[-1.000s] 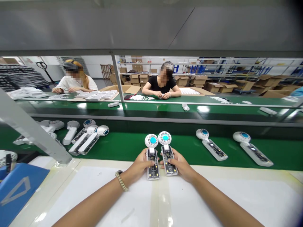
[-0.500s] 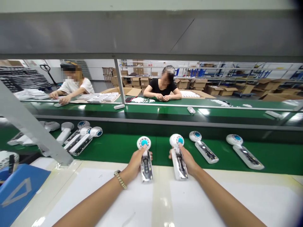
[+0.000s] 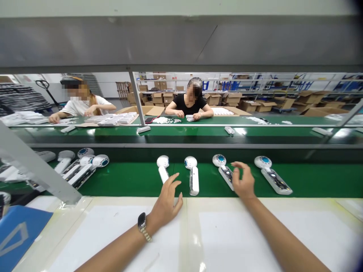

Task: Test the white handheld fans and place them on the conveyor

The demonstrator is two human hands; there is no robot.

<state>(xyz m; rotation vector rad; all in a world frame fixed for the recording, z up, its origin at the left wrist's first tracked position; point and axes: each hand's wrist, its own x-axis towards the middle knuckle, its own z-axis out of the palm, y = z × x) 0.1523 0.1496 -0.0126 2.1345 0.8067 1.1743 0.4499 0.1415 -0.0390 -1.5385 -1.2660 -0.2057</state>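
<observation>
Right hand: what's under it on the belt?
The right hand hovers open over the handle of a handheld fan lying on the green belt. The fan's round blue-centred head and upper handle show; the handle's lower end is covered by the hand.

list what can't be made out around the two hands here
Head view:
- Left handheld fan: lower handle hidden behind the left hand.
- Open fan: its end is covered by the right hand.
- Fan pile: partly blocked by the grey bar; count unclear.
- White pieces on the far table: too small.
</observation>
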